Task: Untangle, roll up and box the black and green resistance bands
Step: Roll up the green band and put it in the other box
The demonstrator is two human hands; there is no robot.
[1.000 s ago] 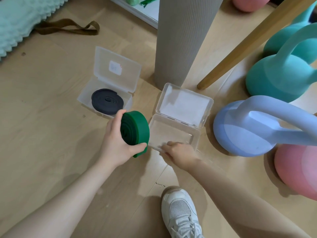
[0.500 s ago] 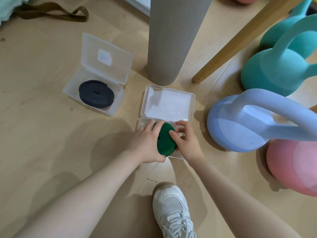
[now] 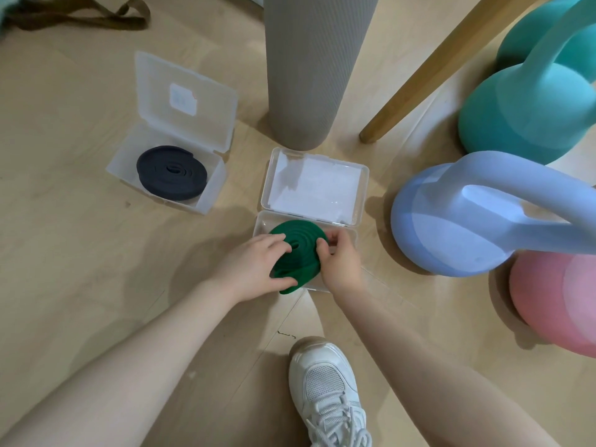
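The left hand (image 3: pixel 258 266) and right hand (image 3: pixel 342 262) both grip the rolled green band (image 3: pixel 298 253), which a second ago was held beside the clear box (image 3: pixel 350 235) and now sits low in it, its tail overhanging the near edge. The black band (image 3: pixel 171 177) already lies boxed, so only tucking and closing remain.

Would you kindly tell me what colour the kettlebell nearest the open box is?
The kettlebell is pale periwinkle blue, shown in the head view.

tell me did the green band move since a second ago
Yes. The green band went from beside the clear box, in the left hand, into its tray.
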